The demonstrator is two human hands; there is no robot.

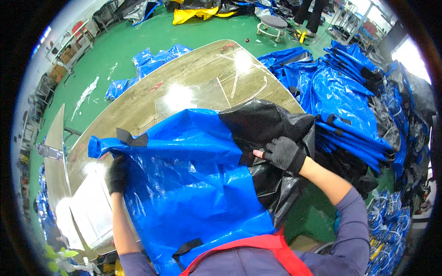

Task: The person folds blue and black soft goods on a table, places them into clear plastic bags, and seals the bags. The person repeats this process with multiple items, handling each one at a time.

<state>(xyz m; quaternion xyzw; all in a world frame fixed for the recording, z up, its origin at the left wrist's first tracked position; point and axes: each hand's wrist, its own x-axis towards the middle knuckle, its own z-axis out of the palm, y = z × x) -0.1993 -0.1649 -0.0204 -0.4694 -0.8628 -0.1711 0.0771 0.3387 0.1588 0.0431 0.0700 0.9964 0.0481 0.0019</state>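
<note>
A large blue and black tarpaulin bag (pixel 189 179) lies across the near side of the table and reaches down to my lap. Its left part is glossy blue, and black material makes up the right part. A black tab is at its upper left, and a black strap (pixel 188 247) is by its lower edge. My left hand (pixel 118 175), in a dark glove, is closed at the bag's left edge, its fingers mostly hidden. On the black part, my right hand (pixel 283 154) is closed on the material. It wears a grey striped glove, with the thumb tip bare and pointing left.
The wood-patterned table (pixel 138 101) has a clear sheet on top. White paper (pixel 87 211) lies at the left. Folded blue tarpaulin pieces (pixel 340 92) are heaped at the right. Beyond are a round stool (pixel 273 22) and a person's legs (pixel 309 11) on the green floor.
</note>
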